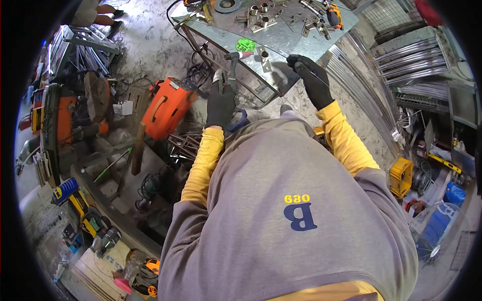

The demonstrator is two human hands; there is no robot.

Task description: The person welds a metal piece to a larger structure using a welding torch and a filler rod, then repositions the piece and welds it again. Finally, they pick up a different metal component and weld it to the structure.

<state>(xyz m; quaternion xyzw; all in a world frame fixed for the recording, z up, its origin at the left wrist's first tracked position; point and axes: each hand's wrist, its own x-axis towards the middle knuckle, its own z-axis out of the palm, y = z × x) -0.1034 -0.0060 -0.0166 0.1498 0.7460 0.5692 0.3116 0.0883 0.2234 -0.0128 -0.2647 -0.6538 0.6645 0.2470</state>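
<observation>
Gripping a clamp tool (227, 70) beside the bench (301, 42), left hand (220, 105) fingers wrapped shut; right hand (312, 80) fingers pinch a thin rod (318, 78) for steadiness.

The left hand (221, 104), in a black glove, gripped a clamp-like tool (230, 70) just below the edge of the metal table (291, 42). The right hand (312, 78) (gloved as well) pinched a thin rod (317, 77) near the table's corner. Small metal brackets (261, 20) lay on the tabletop, a green piece (245, 45) near its edge. An orange machine (166, 108) sat on the floor left of the left hand.
</observation>
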